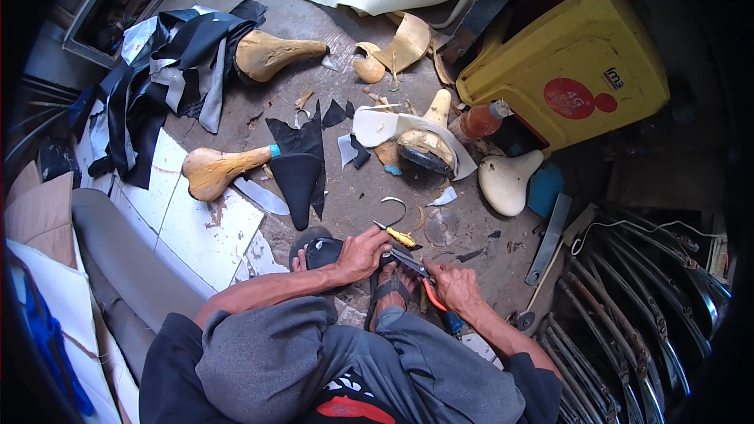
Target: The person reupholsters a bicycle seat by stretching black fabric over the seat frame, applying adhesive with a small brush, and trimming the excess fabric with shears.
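Observation:
My left hand (363, 255) is closed, its fingers pinching at the end of a smooth black piece (322, 253), perhaps a covered saddle, lying over my left foot. What its fingertips hold is partly hidden. My right hand (457, 284) grips an orange-handled tool (429, 294) with dark metal jaws reaching toward the left fingertips; I cannot tell pliers from shears. A yellow-handled pointed tool (401, 237) lies just beyond the hands. Behind it rests a curved pale strip (404, 206). My sandalled right foot (391, 286) is below the jaws.
Bare tan bicycle saddles (212, 177) and black material (297, 180) litter the floor. Black and grey scraps (184, 55) are heaped far left. A white saddle (506, 183) lies by a yellow plastic stool (573, 63). Metal tubes (620, 322) are stacked at right, beside a flat metal bar (550, 237).

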A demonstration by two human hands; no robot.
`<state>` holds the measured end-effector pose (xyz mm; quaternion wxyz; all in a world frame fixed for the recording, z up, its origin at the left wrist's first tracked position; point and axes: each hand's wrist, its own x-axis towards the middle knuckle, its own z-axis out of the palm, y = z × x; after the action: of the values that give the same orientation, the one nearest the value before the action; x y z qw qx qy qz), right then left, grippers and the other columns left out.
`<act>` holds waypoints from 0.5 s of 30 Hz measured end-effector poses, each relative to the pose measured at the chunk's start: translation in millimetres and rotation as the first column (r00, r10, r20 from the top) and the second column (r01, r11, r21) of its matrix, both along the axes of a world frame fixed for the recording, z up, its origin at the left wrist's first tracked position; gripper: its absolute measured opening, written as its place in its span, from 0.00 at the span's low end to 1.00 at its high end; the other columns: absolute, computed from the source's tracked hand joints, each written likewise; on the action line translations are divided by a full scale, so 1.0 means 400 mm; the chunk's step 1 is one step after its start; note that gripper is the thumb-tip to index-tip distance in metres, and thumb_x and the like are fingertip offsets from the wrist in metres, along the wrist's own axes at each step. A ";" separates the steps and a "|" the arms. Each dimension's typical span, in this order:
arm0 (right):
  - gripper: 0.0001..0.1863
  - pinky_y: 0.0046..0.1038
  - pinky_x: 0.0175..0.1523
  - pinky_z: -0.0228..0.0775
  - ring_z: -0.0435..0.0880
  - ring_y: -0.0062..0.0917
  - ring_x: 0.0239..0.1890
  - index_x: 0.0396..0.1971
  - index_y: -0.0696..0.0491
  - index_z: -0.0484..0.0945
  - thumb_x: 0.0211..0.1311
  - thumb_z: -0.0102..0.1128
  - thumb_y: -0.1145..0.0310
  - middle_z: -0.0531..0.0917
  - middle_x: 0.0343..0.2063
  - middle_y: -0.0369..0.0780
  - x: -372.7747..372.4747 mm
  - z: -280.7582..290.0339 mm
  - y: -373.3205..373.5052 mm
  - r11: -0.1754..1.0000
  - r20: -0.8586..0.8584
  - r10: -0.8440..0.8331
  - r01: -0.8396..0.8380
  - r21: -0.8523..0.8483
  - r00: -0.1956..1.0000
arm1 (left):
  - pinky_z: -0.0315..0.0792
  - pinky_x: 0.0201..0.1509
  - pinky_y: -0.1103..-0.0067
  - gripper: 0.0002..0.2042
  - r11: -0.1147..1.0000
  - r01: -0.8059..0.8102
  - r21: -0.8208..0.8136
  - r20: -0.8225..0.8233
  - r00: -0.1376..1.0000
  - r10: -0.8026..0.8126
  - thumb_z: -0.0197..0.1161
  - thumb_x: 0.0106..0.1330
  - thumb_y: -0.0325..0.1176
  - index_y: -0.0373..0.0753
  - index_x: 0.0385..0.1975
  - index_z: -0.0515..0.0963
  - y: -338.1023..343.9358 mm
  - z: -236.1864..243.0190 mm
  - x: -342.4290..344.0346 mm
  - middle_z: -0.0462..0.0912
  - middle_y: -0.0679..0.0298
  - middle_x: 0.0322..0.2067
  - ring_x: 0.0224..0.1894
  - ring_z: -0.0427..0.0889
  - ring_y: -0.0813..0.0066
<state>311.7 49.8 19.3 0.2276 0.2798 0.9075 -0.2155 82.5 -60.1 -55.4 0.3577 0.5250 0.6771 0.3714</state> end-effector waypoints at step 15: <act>0.21 0.43 0.30 0.77 0.87 0.39 0.32 0.56 0.41 0.76 0.63 0.60 0.56 0.84 0.32 0.44 0.018 -0.039 0.061 0.997 -0.130 0.061 -0.055 0.050 0.990 | 0.73 0.42 0.63 0.05 0.997 -0.046 -0.055 0.042 0.998 0.048 0.63 0.64 0.31 0.40 0.36 0.80 0.010 -0.001 0.001 0.75 0.57 0.35 0.40 0.78 0.52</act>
<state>318.9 74.3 3.7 0.1671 0.2434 0.9330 -0.2058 82.7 -55.9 -55.7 0.3774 0.4909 0.6911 0.3728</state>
